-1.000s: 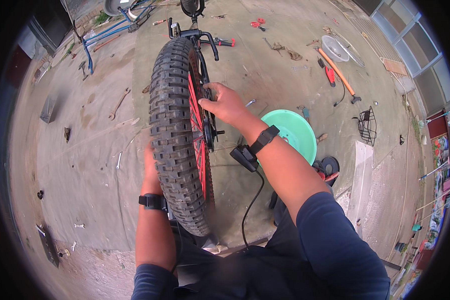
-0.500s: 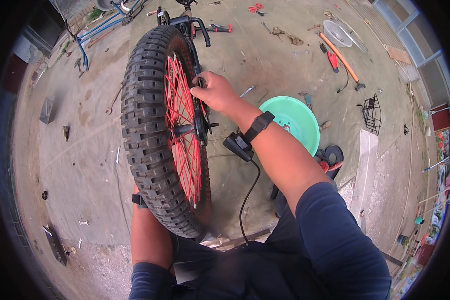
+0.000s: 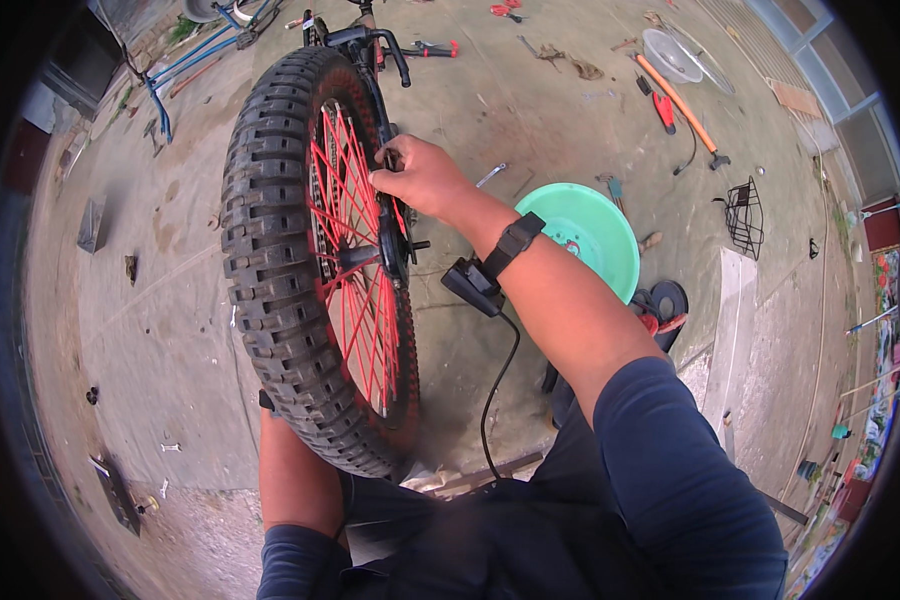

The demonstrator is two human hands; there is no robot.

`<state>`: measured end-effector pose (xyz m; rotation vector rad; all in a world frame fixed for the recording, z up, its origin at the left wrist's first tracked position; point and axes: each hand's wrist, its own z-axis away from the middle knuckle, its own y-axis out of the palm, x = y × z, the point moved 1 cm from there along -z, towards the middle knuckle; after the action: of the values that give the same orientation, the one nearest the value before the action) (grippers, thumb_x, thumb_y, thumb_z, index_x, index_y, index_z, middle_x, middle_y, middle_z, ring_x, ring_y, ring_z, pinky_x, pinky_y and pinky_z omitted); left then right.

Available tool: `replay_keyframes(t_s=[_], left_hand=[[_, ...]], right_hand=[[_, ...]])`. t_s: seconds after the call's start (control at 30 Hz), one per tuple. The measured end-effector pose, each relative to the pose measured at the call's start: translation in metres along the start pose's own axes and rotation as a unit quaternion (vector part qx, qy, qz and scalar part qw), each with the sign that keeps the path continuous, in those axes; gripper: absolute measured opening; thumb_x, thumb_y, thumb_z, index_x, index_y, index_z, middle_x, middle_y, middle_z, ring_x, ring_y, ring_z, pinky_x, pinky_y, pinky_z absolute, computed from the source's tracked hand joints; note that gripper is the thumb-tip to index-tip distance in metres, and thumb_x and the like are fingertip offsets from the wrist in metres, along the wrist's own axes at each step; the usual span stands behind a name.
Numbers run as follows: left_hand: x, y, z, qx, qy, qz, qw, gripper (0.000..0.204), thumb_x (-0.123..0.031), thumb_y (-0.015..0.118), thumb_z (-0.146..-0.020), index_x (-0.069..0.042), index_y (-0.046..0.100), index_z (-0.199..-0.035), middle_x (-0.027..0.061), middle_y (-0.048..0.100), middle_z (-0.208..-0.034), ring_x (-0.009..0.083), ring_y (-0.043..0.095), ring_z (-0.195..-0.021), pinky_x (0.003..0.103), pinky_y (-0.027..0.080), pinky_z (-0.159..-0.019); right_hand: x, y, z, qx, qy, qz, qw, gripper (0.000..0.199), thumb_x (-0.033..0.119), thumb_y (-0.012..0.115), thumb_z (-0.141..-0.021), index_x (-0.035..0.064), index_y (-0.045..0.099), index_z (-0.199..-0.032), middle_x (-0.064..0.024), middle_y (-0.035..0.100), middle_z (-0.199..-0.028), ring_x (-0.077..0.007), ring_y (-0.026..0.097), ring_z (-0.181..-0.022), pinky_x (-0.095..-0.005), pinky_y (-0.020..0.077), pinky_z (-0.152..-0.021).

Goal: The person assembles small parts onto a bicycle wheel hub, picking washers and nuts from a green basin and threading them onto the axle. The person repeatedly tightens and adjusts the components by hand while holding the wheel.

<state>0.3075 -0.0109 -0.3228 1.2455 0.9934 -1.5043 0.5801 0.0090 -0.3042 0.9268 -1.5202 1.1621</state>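
A grey-green ground sheet (image 3: 170, 350) spreads beneath the bicycle, its near edge running close to the person's legs at the left. The broad stretch of sheet between the tyre (image 3: 260, 230) and the left edge leaves room sideways; to the right, room narrows between the wheel (image 3: 365, 330) and a mint-green basin (image 3: 595, 230).

The wheel, with red spokes, stands on edge at the near side of the sheet, right in front of the person, leaning slightly. The right arm reaches forward over the gap, and the right hand (image 3: 420, 180) is at the dark frame beside the spokes, thumb and fingers bent toward each other; I cannot tell whether they pinch a part. The left forearm (image 3: 300, 480) goes behind the tyre, which hides the left hand, so its state cannot be told.

A black box (image 3: 472, 288) hangs by the right wrist, its cable (image 3: 487, 420) looping down between wheel and forearm. A wrench (image 3: 492, 175) lies just beyond the basin. Toward the sheet's right edge are an orange-handled tool (image 3: 675, 105) and a black wire basket (image 3: 745, 225).
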Motion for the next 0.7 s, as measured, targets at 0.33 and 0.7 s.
replay_keyframes(t_s=[0.33,0.7], left_hand=[[-0.013,0.006,0.0,-0.022,-0.022,0.028,0.999,0.025,-0.02,0.054,-0.103,-0.003,0.057,-0.121,0.0072,0.064,-0.107,0.018,0.064,-0.094,0.034,0.054,-0.08],[-0.024,0.011,0.005,-0.039,-0.039,0.045,0.997,0.032,-0.022,0.053,-0.103,0.001,0.055,-0.126,0.0115,0.065,-0.112,0.0209,0.066,-0.096,0.035,0.055,-0.082]], right_hand=[[0.011,-0.01,-0.005,0.064,0.054,-0.061,0.995,0.037,0.023,0.078,-0.084,-0.0007,0.064,-0.109,-0.0055,0.066,-0.096,-0.0137,0.06,-0.087,-0.0303,0.0486,-0.081],[0.025,-0.093,0.045,0.073,0.138,0.1,0.983,0.033,0.026,0.072,-0.088,0.0013,0.068,-0.11,-0.0066,0.066,-0.096,-0.0152,0.059,-0.086,-0.0299,0.0475,-0.074]])
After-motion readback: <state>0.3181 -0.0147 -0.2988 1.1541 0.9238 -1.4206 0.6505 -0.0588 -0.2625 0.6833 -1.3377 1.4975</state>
